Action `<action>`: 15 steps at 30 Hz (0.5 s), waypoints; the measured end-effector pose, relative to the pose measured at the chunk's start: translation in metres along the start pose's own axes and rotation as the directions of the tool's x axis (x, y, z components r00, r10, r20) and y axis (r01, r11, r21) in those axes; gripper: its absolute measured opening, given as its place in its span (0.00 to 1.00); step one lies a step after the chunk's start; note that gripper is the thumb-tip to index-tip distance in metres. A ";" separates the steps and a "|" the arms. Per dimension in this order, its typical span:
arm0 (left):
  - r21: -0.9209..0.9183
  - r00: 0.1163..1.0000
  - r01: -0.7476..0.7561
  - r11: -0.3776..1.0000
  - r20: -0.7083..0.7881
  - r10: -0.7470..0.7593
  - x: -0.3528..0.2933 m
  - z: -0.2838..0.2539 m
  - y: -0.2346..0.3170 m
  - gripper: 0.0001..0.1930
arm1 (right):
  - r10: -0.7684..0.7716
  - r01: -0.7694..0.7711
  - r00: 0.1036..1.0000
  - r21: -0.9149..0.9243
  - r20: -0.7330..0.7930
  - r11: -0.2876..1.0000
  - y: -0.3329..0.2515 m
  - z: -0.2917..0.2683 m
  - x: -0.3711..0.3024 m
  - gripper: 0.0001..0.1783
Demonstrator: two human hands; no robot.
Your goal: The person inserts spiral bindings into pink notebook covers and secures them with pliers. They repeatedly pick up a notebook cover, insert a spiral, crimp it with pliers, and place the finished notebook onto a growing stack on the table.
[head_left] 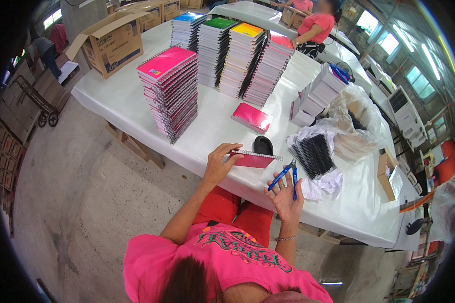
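Observation:
My left hand (pixel 219 162) grips the left end of a dark pink spiral notebook (pixel 252 160), fingers over the top and thumb on the near side. The notebook stands on its edge at the table's near side, wire coil up. At its right end a length of coil (pixel 278 158) sticks out past the cover. In my right hand (pixel 286 198) lies a pair of blue-handled pliers (pixel 294 177), palm up. Its handles are spread between fingers and thumb, and its jaws point up beside the coil's loose end. A black round dish-like piece (pixel 263 145) sits just behind the notebook.
Black coils (pixel 314 155) lie on white paper at right, near a plastic bag (pixel 360 123). A pink notebook stack (pixel 169 96) stands left; several coloured stacks (pixel 240 60) stand behind. Pink covers (pixel 253 117) lie mid-table. Beyond are a carton (pixel 111 48) and a co-worker (pixel 316 30).

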State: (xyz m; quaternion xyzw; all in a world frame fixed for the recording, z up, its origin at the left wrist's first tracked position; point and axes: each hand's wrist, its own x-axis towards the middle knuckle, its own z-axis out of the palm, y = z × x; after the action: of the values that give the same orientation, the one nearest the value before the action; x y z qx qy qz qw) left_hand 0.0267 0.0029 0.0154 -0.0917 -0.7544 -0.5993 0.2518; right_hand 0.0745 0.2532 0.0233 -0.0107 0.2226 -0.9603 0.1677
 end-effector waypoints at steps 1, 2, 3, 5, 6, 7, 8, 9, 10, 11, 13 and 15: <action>-0.012 1.000 -0.002 1.000 0.011 0.003 0.001 0.000 0.000 0.12 | 0.012 -0.012 1.000 0.003 0.012 1.000 0.003 0.000 0.000 0.29; -0.007 1.000 0.004 1.000 0.015 -0.004 0.001 -0.001 0.001 0.12 | 0.008 -0.008 1.000 -0.076 0.001 0.997 0.005 0.000 0.000 0.32; -0.002 1.000 0.010 1.000 0.019 -0.010 0.002 -0.002 0.003 0.11 | 0.014 -0.014 1.000 -0.082 -0.001 0.997 0.007 0.001 0.000 0.32; -0.012 1.000 0.029 1.000 0.012 -0.028 0.000 -0.002 0.001 0.11 | 0.026 -0.027 1.000 -0.095 -0.003 0.995 0.009 0.004 0.001 0.32; -0.028 0.999 0.041 0.999 0.002 -0.041 -0.001 -0.001 -0.004 0.11 | 0.034 -0.033 0.999 -0.117 0.009 0.993 0.010 0.006 0.001 0.33; -0.043 0.999 0.054 0.998 -0.008 -0.054 -0.002 -0.001 -0.007 0.11 | 0.043 -0.039 0.999 -0.139 0.021 0.990 0.011 0.009 0.002 0.35; -0.049 0.998 0.066 0.997 -0.006 -0.066 -0.002 0.000 -0.009 0.11 | 0.047 -0.041 0.998 -0.162 0.034 0.986 0.011 0.010 0.002 0.36; -0.055 0.997 0.078 0.995 -0.005 -0.079 -0.002 0.000 -0.011 0.11 | 0.055 -0.046 0.997 -0.159 0.053 0.986 0.011 0.008 0.003 0.38; -0.061 0.996 0.091 0.994 -0.004 -0.091 -0.002 0.000 -0.012 0.11 | 0.063 -0.051 0.995 -0.156 0.073 0.986 0.011 0.006 0.003 0.40; -0.069 0.996 0.087 0.994 -0.001 -0.087 -0.001 0.001 -0.010 0.11 | 0.069 -0.054 0.994 -0.154 0.090 0.987 0.012 0.004 0.003 0.41; -0.084 0.997 0.080 0.993 0.004 -0.080 0.001 0.000 -0.003 0.11 | 0.073 -0.059 0.993 -0.149 0.095 0.987 0.013 0.001 0.003 0.43; -0.096 0.995 0.094 0.991 0.023 -0.092 0.000 -0.001 -0.005 0.12 | 0.084 -0.068 0.992 -0.162 0.093 0.984 0.015 0.002 0.002 0.45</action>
State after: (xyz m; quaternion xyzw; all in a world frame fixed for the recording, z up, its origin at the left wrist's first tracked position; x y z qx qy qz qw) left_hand 0.0240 0.0007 0.0111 -0.0741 -0.7302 -0.6453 0.2119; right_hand 0.0777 0.2392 0.0186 -0.0631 0.2898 -0.9308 0.2135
